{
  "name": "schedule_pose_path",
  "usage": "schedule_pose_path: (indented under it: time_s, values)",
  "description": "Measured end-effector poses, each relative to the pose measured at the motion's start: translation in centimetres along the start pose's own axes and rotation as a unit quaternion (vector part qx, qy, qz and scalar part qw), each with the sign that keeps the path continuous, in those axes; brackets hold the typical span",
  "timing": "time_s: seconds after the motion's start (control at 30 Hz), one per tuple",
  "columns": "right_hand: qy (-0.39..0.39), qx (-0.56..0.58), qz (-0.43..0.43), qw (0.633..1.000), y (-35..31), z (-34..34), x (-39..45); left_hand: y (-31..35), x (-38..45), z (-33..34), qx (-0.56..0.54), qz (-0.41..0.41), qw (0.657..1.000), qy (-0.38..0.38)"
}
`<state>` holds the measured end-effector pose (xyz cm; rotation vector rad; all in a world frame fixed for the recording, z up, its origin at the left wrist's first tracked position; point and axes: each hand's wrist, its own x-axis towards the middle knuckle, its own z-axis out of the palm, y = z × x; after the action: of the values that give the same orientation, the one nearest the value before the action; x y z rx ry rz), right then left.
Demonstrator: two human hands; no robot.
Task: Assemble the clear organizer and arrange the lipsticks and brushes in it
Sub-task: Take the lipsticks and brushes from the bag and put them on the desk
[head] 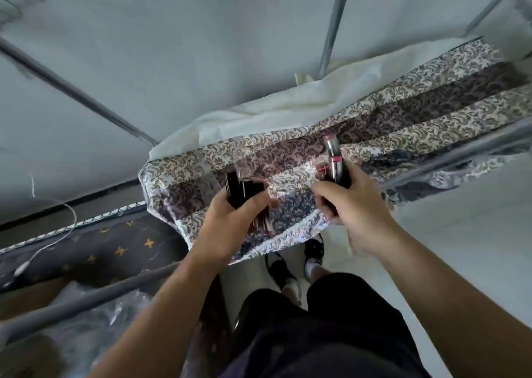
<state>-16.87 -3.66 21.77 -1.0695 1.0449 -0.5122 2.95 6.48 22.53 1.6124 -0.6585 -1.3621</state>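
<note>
My left hand (234, 219) grips a bunch of black lipstick tubes (239, 189) upright over the patterned bedspread (403, 110). My right hand (349, 205) holds more tubes, among them a clear-capped pink lipstick (334, 154) that sticks up above the fingers and a small red one (321, 168) beside it. A clear plastic piece (241, 159), faint and blurred, shows just behind the left hand's tubes. No brushes can be made out.
The bedspread lies on a metal-framed bunk; a grey post (334, 23) rises behind it and a rail (72, 88) slants at left. A cream sheet (288, 110) is bunched at the far edge. A star-patterned mattress (115, 248) lies lower left. My feet (299, 265) stand below.
</note>
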Motion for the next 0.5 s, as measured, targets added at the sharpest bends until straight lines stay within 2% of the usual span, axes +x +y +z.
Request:
schedule_pose_path:
  time_s: [0.13,0.5]
  values:
    - [0.014,0.025,0.007,1.0,0.9,0.3,-6.9,-0.7,-4.5,0.8,-0.002,-0.015,0.999,-0.041]
    - [0.227,0.119,-0.007,0.967,8.6,-2.6,-25.9,-4.3,-13.5,7.7,0.129,-0.014,0.972,-0.197]
